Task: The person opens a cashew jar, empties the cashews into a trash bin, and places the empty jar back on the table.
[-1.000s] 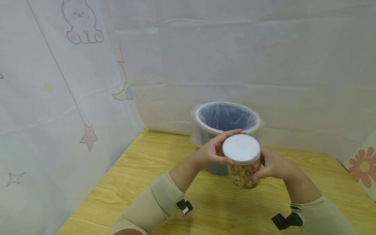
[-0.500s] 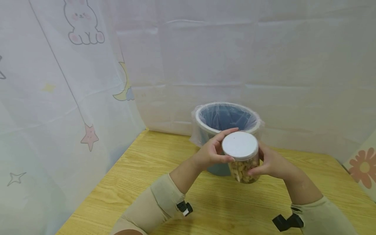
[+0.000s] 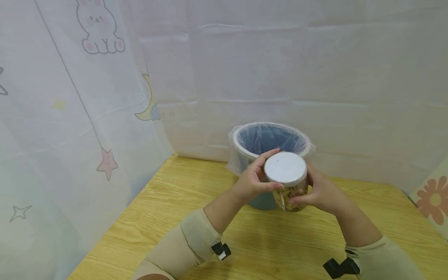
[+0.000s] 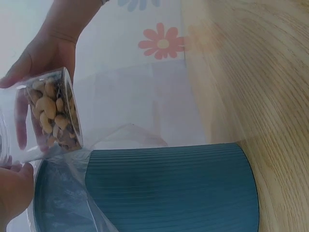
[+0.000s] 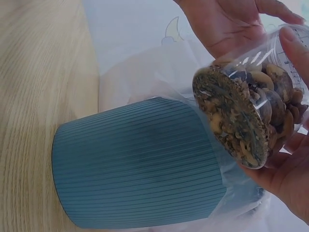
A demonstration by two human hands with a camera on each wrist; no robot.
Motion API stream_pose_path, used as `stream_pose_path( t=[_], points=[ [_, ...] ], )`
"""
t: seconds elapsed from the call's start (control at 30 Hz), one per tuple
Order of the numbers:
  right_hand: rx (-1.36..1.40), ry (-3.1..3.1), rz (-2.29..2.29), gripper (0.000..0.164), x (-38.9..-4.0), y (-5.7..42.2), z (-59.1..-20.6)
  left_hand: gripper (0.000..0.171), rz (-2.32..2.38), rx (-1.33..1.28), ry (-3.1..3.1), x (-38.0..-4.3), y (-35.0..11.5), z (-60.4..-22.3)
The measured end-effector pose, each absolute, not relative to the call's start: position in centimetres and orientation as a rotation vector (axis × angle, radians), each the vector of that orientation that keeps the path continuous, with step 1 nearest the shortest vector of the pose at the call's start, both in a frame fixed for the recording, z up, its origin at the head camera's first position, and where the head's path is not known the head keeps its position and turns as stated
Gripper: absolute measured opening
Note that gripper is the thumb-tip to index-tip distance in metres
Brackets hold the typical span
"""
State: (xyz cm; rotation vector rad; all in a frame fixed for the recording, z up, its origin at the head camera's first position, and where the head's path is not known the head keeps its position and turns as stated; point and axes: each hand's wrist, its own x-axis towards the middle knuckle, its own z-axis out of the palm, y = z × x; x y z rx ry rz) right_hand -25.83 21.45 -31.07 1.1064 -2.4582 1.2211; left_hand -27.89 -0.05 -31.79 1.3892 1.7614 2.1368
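Observation:
Both hands hold a clear plastic jar (image 3: pixel 300 191) with a white lid (image 3: pixel 285 167), up off the table. Tan and brown pieces, like cashew nuts in the left wrist view, fill part of the jar (image 4: pixel 50 113). My left hand (image 3: pixel 249 182) grips the lid's rim, thumb in front and fingers on the far side. Around the jar's lower body curls my right hand (image 3: pixel 323 194), its thumb across the front. The right wrist view shows the base of the tilted jar (image 5: pixel 231 116). Lid and jar appear joined.
Just behind the jar stands a blue ribbed bin (image 3: pixel 263 202) with a white rim, lined with a clear plastic bag (image 3: pixel 232 165). It stands on a wood-grain table (image 3: pixel 175 202). Printed cloth sheets (image 3: pixel 224 70) hang at the back and sides.
The jar has moved slightly up and away in the head view, with both hands on it. The left fingers and right thumb have shifted a little left. The bin has not moved.

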Motion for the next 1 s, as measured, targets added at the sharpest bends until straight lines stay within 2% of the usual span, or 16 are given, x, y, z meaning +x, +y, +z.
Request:
stream_pose_path(
  t=[0.23, 0.53, 1.0],
  points=[
    [1.067, -2.441, 1.163, 0.093, -25.8, 21.5, -31.6, 0.093, 2.113, 1.341, 1.944, -27.3, -0.1, -31.9],
    [1.139, -2.417, 1.201, 0.096, -26.1, 21.9, -31.5, 0.106, 2.106, 1.386, 1.817, -27.8, -0.3, -31.7],
    [1.313, -2.362, 1.293, 0.098, -26.1, 22.1, -31.4, 0.103, 2.043, 1.527, 1.543, -28.8, -1.0, -31.4]
  ],
)
